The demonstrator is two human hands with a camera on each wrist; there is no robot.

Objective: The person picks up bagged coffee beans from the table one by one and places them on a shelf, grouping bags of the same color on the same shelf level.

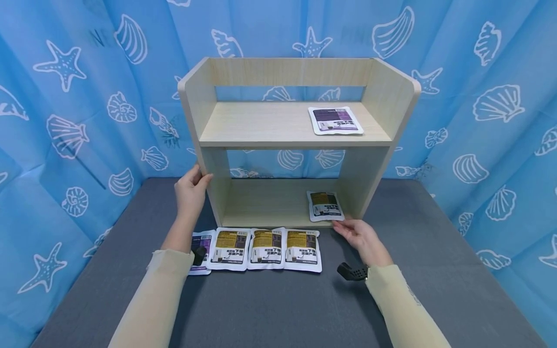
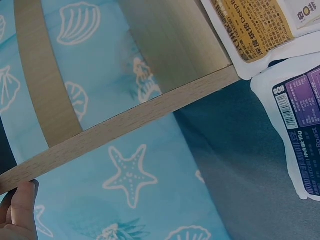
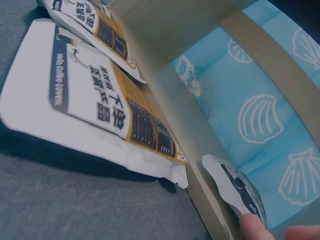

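A pale wooden two-tier shelf (image 1: 296, 143) stands on the table. My left hand (image 1: 191, 186) holds the front edge of its left side panel, thumb toward the inner side. In the left wrist view, part of that hand (image 2: 20, 212) shows at the panel edge. My right hand (image 1: 360, 237) is at the lower board's front right, fingers extended and touching the near edge of a white, brown-labelled pouch (image 1: 325, 206) lying there. In the right wrist view, a fingertip (image 3: 254, 227) meets the same pouch (image 3: 235, 185).
A purple-labelled pouch (image 1: 336, 121) lies on the upper board, right side. Along the shelf's front, several pouches lie in a row: brown-labelled ones (image 1: 303, 250) and, leftmost, a purple-labelled pouch (image 1: 202, 239) partly behind my left wrist. A blue seashell curtain (image 1: 65, 145) surrounds the grey table (image 1: 270, 309).
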